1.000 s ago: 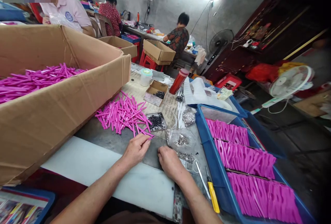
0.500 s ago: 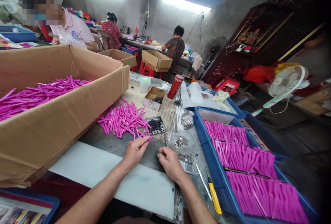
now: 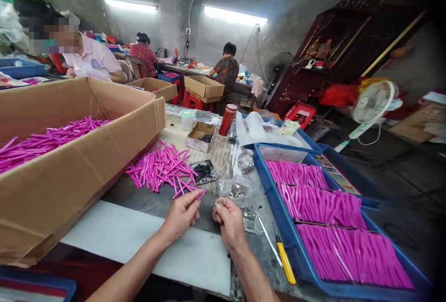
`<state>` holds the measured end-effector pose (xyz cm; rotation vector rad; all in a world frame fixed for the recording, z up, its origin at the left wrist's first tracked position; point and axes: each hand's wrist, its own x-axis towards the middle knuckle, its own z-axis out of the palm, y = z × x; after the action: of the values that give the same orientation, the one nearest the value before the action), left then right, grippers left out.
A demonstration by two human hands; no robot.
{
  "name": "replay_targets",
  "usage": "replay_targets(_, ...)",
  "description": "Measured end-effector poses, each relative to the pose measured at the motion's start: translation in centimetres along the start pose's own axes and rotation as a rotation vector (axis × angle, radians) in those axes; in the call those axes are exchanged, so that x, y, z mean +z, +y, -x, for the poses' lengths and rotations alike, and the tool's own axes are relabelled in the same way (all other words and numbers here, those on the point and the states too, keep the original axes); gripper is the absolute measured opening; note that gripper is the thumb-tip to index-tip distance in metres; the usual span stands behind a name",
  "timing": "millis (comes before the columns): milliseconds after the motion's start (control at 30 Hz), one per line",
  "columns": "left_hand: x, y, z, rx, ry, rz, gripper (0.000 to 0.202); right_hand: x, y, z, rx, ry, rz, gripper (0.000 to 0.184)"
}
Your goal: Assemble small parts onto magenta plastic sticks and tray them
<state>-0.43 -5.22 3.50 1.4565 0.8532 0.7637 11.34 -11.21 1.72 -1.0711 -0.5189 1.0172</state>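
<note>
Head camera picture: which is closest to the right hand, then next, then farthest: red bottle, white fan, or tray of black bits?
1. tray of black bits, just ahead of the right hand
2. red bottle, mid-table
3. white fan, far right, off the table

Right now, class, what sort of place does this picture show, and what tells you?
Probably a small assembly workshop: a cardboard box of pink sticks, blue trays of sorted pink pieces, and people working at benches behind. The left hand pinches one stick.

Both forearms reach forward, the left hand (image 3: 181,214) and right hand (image 3: 230,222) close together, fingers pinched.
</note>
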Motion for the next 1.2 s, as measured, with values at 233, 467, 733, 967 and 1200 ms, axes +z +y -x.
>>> replay_targets(233, 1.4, 0.0, 0.9, 0.004, -0.028, 0.007, 0.04, 0.2, -0.2, 0.4, -0.001, 0.014, -0.102, 0.012)
replay_targets(467, 2.2, 0.5, 1.7, 0.236, -0.012, -0.091, 0.029, 0.6, -0.9, 0.9, -0.001, 0.03, -0.17, 0.017)
replay_targets(733, 2.8, 0.8, 2.1, 0.36, 0.027, -0.186, 0.028, 0.7, -1.2, 1.3, 0.019, 0.012, -0.217, 0.015)
replay_targets(967, 2.9, 0.9, 2.3, 0.41, 0.029, -0.219, 0.028, 0.6, -1.0, 1.4, 0.015, 0.0, -0.236, 0.016)
replay_targets(1200, 3.1, 0.9, 2.4, 0.376, 0.0, -0.155, 0.028, 0.1, 0.1, 1.4, -0.126, -0.006, -0.025, 0.021)
